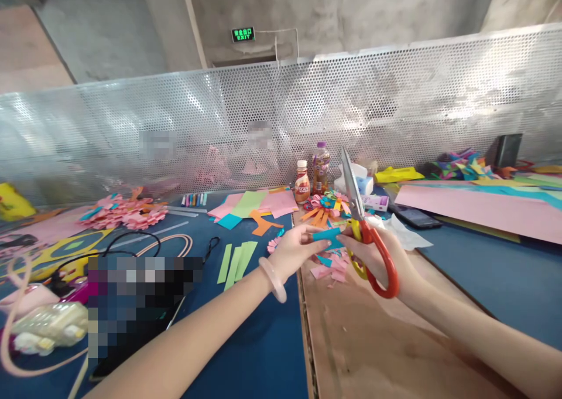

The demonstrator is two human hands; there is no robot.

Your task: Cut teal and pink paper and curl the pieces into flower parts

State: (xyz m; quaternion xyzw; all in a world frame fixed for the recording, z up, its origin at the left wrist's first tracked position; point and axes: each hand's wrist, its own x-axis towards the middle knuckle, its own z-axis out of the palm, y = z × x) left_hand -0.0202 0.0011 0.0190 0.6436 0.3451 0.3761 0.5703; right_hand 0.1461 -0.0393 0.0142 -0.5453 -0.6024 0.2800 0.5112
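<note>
Between my two hands is a small piece of blue paper (pixel 327 235). My left hand (pixel 295 246), with a pale bangle at the wrist, pinches its left end. My right hand (pixel 373 252) has its fingertips at the right end of the paper. Scissors (pixel 355 197) with red and yellow handles hang on that same hand, blades pointing up and away. Pink and blue paper scraps (pixel 334 268) lie on the wooden board under my hands. Just left of my left wrist lie several green paper strips (pixel 238 263) on the blue table.
Behind my hands stand two drink bottles (pixel 302 182) and a paper flower bundle (pixel 327 204). Coloured sheets (pixel 257 204) lie left of them, and a pink paper pile (pixel 127 214) farther left. A phone (pixel 415 217) and large pink sheet (pixel 478 208) are at right. A perforated metal screen (pixel 246 118) bounds the back.
</note>
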